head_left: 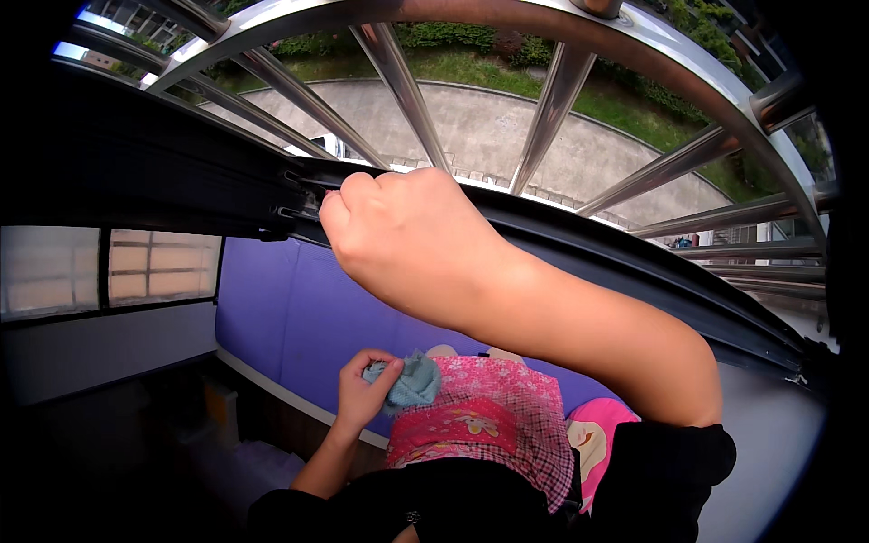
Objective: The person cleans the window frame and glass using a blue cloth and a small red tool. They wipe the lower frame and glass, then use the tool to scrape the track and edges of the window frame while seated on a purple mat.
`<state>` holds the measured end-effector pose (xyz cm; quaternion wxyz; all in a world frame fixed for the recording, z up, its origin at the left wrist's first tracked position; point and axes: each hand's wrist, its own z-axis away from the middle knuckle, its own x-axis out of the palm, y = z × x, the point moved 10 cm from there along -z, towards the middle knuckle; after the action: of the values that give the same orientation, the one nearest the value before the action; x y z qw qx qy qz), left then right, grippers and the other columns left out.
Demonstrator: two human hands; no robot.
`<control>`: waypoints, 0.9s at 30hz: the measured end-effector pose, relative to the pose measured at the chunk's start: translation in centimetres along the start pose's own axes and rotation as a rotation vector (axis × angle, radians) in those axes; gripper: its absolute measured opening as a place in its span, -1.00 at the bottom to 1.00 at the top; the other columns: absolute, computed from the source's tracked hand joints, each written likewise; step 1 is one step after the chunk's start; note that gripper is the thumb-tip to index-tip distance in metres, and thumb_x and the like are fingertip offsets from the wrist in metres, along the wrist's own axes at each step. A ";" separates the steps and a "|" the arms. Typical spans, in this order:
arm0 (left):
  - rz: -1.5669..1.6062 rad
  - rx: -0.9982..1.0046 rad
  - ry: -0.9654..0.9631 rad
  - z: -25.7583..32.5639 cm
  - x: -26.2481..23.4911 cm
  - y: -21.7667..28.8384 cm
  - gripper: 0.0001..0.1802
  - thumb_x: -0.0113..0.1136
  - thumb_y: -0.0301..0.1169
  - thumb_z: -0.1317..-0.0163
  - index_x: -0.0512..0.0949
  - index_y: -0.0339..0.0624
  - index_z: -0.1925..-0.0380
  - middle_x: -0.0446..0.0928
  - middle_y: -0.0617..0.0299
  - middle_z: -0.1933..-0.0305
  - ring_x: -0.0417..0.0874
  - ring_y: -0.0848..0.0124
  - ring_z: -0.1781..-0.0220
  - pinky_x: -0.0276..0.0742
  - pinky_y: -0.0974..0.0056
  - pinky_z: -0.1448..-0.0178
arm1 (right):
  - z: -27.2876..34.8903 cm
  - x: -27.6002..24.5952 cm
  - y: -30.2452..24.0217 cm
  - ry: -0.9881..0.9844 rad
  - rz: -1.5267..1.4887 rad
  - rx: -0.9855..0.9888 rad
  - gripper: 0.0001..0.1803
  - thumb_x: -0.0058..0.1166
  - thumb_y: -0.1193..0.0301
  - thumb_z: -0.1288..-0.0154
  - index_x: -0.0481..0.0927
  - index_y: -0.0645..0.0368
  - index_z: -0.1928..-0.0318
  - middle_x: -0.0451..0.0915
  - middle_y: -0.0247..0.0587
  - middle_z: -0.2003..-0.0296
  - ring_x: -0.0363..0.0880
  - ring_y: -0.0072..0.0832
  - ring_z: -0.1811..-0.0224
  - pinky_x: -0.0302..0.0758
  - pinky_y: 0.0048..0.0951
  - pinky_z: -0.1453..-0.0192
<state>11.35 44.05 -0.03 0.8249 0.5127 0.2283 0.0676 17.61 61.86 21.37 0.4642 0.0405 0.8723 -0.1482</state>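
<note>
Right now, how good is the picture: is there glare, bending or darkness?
In the head view, the metal bars carry bright glare; the black window frame looks bowed, likely by the wide lens; the right hand and blue cloth look fairly sharp; the lower-left corner is nearly black, hiding detail.

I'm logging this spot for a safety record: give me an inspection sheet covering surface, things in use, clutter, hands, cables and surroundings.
Surface: black grooved window frame, running below the bars.
Things in use: crumpled blue-green cloth.
Clutter: pink printed item beside the pink apron.
Hands: left hand holds the cloth; right hand is curled shut at the frame, its contents hidden.
Cables: nothing seen.
Surroundings: metal bars, pavement beyond them; purple surface indoors.
</note>
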 end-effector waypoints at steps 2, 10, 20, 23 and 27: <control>-0.025 -0.006 0.010 0.0 0.5 -2.2 -0.89 0.26 -0.48 -0.12 0.54 -0.29 0.42 0.54 0.32 0.41 0.47 0.62 0.34 0.41 0.48 0.23 | 0.8 0.7 -0.2 -0.021 0.055 -0.041 -0.93 0.05 0.52 0.07 0.47 0.26 0.52 0.49 -0.16 0.58 0.58 -0.36 0.55 0.48 -0.45 0.56; 0.123 -0.090 0.007 -0.1 0.9 -5.8 -0.87 0.27 -0.45 -0.13 0.55 -0.28 0.41 0.53 0.34 0.41 0.47 0.64 0.34 0.41 0.49 0.25 | -3.8 -1.0 0.8 0.025 0.207 -0.186 -0.95 0.12 0.54 0.12 0.61 0.13 0.62 0.60 -0.17 0.58 0.65 -0.32 0.45 0.55 -0.42 0.45; 0.098 -0.051 0.020 0.3 1.0 -5.9 -0.86 0.29 -0.44 -0.10 0.56 -0.28 0.42 0.54 0.32 0.43 0.49 0.61 0.34 0.42 0.46 0.23 | -2.3 1.2 4.7 -0.109 -0.128 0.106 -0.84 0.00 0.34 -0.21 0.56 0.16 0.33 0.57 -0.13 0.45 0.58 -0.20 0.34 0.52 -0.25 0.26; 0.098 -0.043 0.008 -0.1 1.0 -5.8 -0.87 0.29 -0.45 -0.10 0.56 -0.28 0.42 0.54 0.32 0.43 0.49 0.61 0.34 0.42 0.46 0.23 | -2.1 0.9 4.2 -0.033 -0.212 0.065 -0.77 0.01 0.34 -0.22 0.53 0.24 0.48 0.56 -0.04 0.55 0.59 -0.13 0.44 0.52 -0.21 0.35; 0.087 -0.003 -0.004 -0.6 1.1 -4.9 -0.87 0.29 -0.45 -0.11 0.56 -0.28 0.41 0.54 0.33 0.43 0.49 0.62 0.34 0.42 0.46 0.23 | -1.6 1.1 4.5 -0.051 -0.212 0.103 -0.76 -0.01 0.32 -0.24 0.54 0.25 0.45 0.56 -0.06 0.55 0.59 -0.14 0.47 0.52 -0.22 0.37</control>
<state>11.44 42.61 -4.87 0.8225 0.5209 0.2039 0.1027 16.61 66.54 20.30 0.4653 -0.0317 0.8508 -0.2422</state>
